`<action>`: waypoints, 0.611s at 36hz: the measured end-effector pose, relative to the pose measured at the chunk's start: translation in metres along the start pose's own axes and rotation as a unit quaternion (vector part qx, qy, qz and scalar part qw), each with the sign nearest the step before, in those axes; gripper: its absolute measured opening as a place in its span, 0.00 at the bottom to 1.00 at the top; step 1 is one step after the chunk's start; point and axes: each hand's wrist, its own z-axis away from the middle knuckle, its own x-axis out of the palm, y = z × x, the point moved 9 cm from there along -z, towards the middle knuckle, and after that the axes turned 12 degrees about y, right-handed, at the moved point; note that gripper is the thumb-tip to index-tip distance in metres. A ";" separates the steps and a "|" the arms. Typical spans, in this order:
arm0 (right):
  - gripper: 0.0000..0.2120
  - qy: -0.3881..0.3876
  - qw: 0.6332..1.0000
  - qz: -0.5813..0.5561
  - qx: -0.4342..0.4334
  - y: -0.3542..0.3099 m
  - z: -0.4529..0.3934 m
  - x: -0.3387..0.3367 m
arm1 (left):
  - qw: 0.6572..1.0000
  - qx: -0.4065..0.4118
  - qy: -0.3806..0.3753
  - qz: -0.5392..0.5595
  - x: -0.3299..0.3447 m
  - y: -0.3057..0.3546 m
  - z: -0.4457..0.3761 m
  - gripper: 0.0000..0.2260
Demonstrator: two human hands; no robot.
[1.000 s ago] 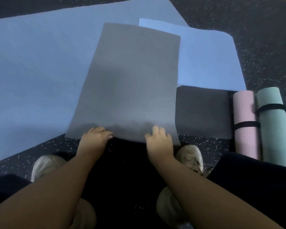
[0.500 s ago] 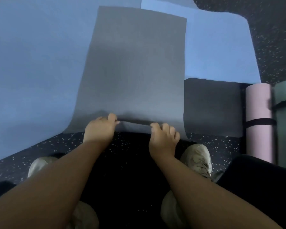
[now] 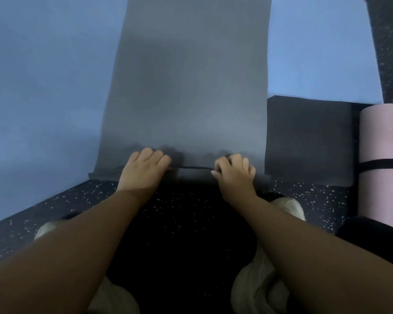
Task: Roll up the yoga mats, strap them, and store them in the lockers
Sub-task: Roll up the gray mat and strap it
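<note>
Crouching over a speckled black floor (image 3: 191, 223), a person presses both bare hands onto the near end of a gray yoga mat (image 3: 191, 87) that runs away from the camera. The left hand (image 3: 145, 166) and the right hand (image 3: 234, 172) sit apart along the mat's near edge, where a narrow first fold of the mat has been turned over onto itself. Left fingers (image 3: 154, 156) are curled down over that fold, clenched on the gray mat; right fingers (image 3: 238, 160) are bent the same way, gripping the fold from above with the thumb tucked at its near lip. Between the two hands the folded edge shows as a thin dark line.

Beneath the gray yoga mat, and spreading wide to the left, lies a large blue mat (image 3: 43, 87) flat on the floor, with another blue mat (image 3: 315, 53) showing at upper right. A darker gray mat (image 3: 309, 141) lies flat just beside the right edge of the gray one. At far right stands out a rolled pink mat (image 3: 381, 143), lying on the floor and bound by a black strap (image 3: 381, 165) around its middle. Pale sneakers (image 3: 288, 207) show beneath the forearms, one behind the right wrist, others near the bottom of the frame. No lockers can be seen from this angle.
</note>
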 end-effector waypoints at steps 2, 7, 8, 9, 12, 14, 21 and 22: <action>0.07 0.040 0.999 0.012 -0.013 -0.005 0.000 -0.003 | 1.000 0.012 0.010 0.022 0.000 0.001 0.004 0.05; 0.09 0.169 0.981 0.070 -0.065 -0.020 0.005 -0.018 | 0.996 0.068 0.007 0.058 -0.002 0.003 0.015 0.13; 0.10 0.179 0.978 0.075 -0.076 -0.022 0.005 -0.021 | 0.995 0.080 0.005 0.061 -0.004 0.004 0.016 0.16; 0.10 0.184 0.976 0.074 -0.087 -0.024 0.004 -0.024 | 0.994 0.092 0.001 0.058 -0.005 0.005 0.018 0.18; 0.11 0.190 0.975 0.047 -0.105 -0.025 0.003 -0.027 | 0.994 0.107 0.004 0.027 -0.006 0.007 0.023 0.18; 0.11 0.199 0.975 0.007 -0.096 -0.023 0.005 -0.027 | 0.997 0.077 0.011 0.009 -0.005 0.006 0.028 0.18; 0.21 0.206 0.977 0.027 -0.045 -0.009 0.032 -0.017 | 0.996 -0.065 0.043 -0.034 -0.009 0.003 0.041 0.18; 0.23 0.199 0.978 0.041 -0.049 -0.008 0.034 -0.014 | 0.995 -0.077 0.049 -0.032 -0.008 0.001 0.042 0.18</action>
